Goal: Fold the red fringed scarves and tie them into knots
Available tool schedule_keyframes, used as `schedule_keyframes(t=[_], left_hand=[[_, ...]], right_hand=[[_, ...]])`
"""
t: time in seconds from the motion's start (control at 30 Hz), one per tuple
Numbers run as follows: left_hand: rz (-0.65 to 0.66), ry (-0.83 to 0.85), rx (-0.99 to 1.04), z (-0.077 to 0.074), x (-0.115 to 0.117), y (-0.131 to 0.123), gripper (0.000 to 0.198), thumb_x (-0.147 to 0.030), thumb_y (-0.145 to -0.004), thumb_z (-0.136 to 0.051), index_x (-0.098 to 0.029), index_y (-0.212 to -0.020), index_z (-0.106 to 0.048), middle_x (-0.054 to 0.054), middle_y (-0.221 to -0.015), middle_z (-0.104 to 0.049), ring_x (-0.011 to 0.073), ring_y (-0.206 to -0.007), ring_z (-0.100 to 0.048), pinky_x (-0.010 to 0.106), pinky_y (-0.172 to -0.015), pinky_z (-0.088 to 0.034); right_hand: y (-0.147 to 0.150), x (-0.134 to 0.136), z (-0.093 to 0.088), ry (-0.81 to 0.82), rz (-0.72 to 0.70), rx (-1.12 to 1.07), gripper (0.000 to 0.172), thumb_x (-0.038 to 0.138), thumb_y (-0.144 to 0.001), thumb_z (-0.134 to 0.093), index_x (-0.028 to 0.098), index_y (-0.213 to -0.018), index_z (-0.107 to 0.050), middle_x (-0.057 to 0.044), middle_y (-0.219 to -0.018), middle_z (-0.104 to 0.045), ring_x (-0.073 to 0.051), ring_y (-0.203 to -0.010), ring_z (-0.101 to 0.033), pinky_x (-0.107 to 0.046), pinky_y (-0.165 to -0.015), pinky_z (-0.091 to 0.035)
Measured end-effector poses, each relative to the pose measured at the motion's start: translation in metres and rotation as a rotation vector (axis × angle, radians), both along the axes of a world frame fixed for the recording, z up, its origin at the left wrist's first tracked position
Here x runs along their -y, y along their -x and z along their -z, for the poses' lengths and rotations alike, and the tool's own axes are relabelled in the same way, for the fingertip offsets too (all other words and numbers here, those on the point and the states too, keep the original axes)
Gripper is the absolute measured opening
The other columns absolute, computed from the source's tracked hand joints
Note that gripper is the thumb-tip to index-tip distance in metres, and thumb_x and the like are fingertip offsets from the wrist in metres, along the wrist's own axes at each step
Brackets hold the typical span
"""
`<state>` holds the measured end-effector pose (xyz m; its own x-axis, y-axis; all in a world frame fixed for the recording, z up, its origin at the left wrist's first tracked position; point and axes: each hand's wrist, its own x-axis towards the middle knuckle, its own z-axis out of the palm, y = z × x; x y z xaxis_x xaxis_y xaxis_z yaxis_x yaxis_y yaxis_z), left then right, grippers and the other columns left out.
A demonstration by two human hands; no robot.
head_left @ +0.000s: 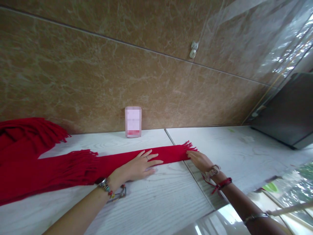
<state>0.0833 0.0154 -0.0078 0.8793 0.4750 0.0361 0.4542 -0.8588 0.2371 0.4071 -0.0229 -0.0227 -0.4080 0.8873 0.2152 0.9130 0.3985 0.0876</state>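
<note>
A long, narrow red scarf lies folded lengthwise across the white tabletop, its short fringe at the right end. Flat on top of it rests my left hand, fingers spread and a ring on one of them. At the fringed end, my right hand has its fingers closed on the scarf's near corner; the fingertips are partly hidden. More red fringed fabric lies under or against the scarf's left part. Farther left, another bunched red fabric piece with fringe sits against the wall.
A phone-like pink-edged rectangle, its face blurred out, leans on the brown marbled wall. A small white cat-shaped hook is fixed higher up. At the right stands a dark grey box-like appliance. The white wood-grain tabletop has a seam.
</note>
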Motion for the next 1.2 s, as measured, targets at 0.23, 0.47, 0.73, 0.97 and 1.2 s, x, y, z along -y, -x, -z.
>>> schedule_keyframes(t=[0.23, 0.47, 0.73, 0.97, 1.2], left_hand=[[-0.092, -0.097, 0.042, 0.014, -0.006, -0.007, 0.048, -0.049, -0.089, -0.025, -0.027, -0.131, -0.034, 0.004, -0.139, -0.030, 0.0262, -0.130, -0.015, 0.049, -0.101, -0.014], [-0.134, -0.129, 0.029, 0.014, 0.000, -0.002, 0.043, -0.043, -0.090, -0.025, -0.027, -0.126, -0.042, 0.005, -0.136, -0.036, 0.0241, -0.127, -0.024, 0.045, -0.102, -0.016], [-0.109, -0.069, -0.048, 0.008, 0.004, 0.010, 0.041, -0.043, -0.090, -0.024, -0.034, -0.129, -0.034, 0.003, -0.142, -0.024, 0.0274, -0.130, -0.014, 0.051, -0.101, -0.014], [-0.072, -0.021, -0.053, 0.003, 0.007, 0.012, 0.039, -0.044, -0.089, -0.028, -0.042, -0.127, -0.033, 0.002, -0.143, -0.019, 0.0316, -0.130, -0.010, 0.055, -0.099, -0.012], [-0.083, -0.037, -0.069, 0.004, 0.007, 0.011, 0.038, -0.044, -0.089, -0.029, -0.044, -0.126, -0.034, 0.002, -0.143, -0.020, 0.0313, -0.130, -0.010, 0.054, -0.100, -0.010]], right_hand=[[0.045, -0.005, -0.023, -0.077, 0.094, -0.133, 0.040, 0.010, -0.076, -0.030, 0.015, -0.100, -0.062, -0.010, -0.114, -0.057, -0.021, -0.111, -0.047, -0.041, -0.096, -0.038], [0.141, -0.022, -0.010, 0.156, 0.116, -0.110, 0.045, 0.029, -0.088, -0.029, 0.018, -0.131, -0.034, -0.007, -0.137, -0.032, -0.021, -0.126, -0.026, -0.046, -0.100, -0.027], [0.064, -0.014, -0.012, 0.279, 0.345, 0.028, 0.045, 0.029, -0.090, -0.020, 0.023, -0.134, -0.028, -0.006, -0.140, -0.025, -0.024, -0.128, -0.021, -0.056, -0.098, -0.020], [0.028, -0.010, -0.014, 0.199, 0.540, 0.032, 0.046, 0.024, -0.088, -0.022, 0.023, -0.133, -0.030, -0.007, -0.139, -0.028, -0.025, -0.127, -0.025, -0.060, -0.095, -0.021], [0.118, -0.023, -0.015, 0.148, 0.198, -0.052, 0.046, 0.030, -0.089, -0.025, 0.022, -0.134, -0.029, -0.005, -0.141, -0.025, -0.022, -0.129, -0.020, -0.049, -0.101, -0.022]])
